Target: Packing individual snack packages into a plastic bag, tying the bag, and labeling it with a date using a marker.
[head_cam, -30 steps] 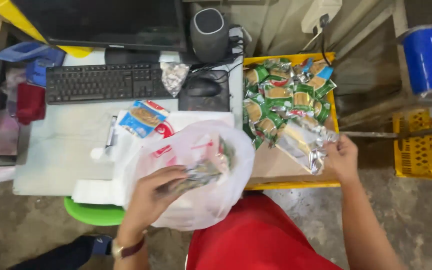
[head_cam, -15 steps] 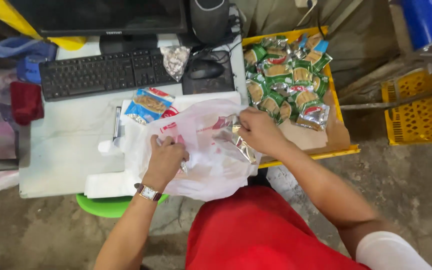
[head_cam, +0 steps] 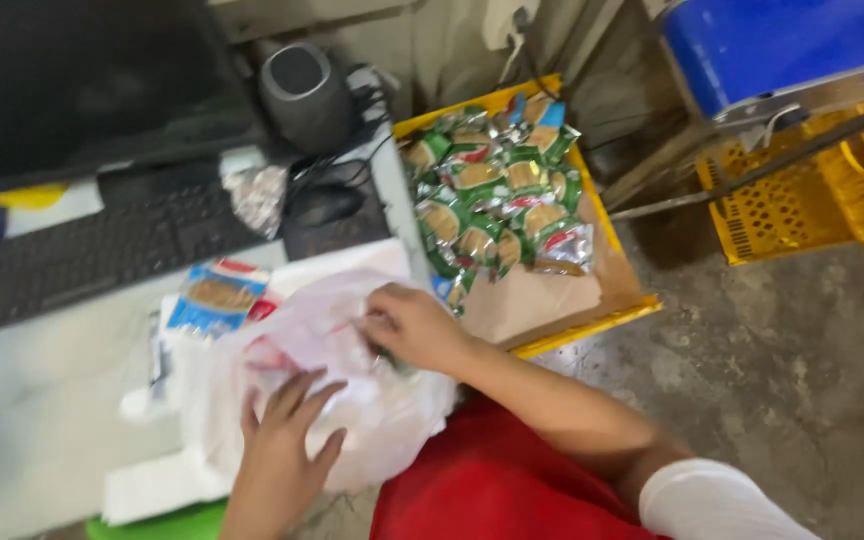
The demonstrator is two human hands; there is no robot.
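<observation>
White desk (head_cam: 62,400), concrete floor (head_cam: 802,370); one plastic bag (head_cam: 352,400): left hand (head_cam: 287,430) flat, fingers spread; right hand (head_cam: 407,325) pinches it

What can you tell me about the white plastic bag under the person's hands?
The white plastic bag is thin, crinkled film, translucent, with red print showing through. It lies slumped and bulging at the desk's near edge, against the person's red clothing. The left hand lies flat on its front with fingers spread; the right hand presses into its top, where something green shows. A blue snack packet lies just behind it.
</observation>
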